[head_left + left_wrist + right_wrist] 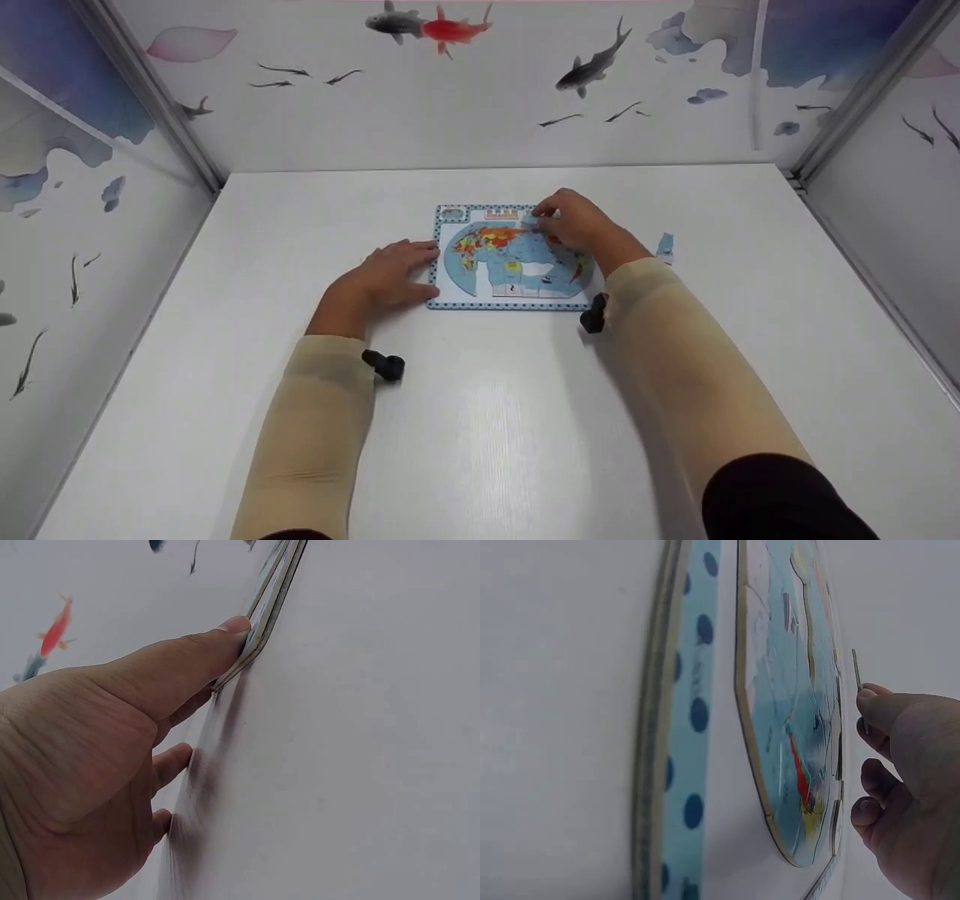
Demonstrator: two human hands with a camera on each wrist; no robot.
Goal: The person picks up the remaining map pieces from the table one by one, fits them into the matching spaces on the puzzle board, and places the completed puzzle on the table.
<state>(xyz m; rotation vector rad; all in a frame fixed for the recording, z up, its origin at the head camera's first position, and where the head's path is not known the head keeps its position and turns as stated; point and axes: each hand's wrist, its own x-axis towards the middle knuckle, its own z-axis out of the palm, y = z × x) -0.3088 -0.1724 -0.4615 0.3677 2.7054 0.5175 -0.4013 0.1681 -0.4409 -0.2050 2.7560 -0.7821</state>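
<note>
A world-map jigsaw board (487, 306) with a blue dotted border lies flat on the white table. My left hand (386, 276) rests at its left edge, fingers spread and the thumb touching the near left corner. Over the far right part of the map, my right hand (583, 223) pinches a thin puzzle piece (857, 669) between thumb and fingers. That piece stands on edge, raised off the board in the right wrist view. White gaps show in the map at its lower left and lower middle.
One loose blue puzzle piece (665, 246) lies on the table (465, 420) to the right of the board, beside my right forearm. Panels painted with fish (456, 30) wall the table at the back and on both sides.
</note>
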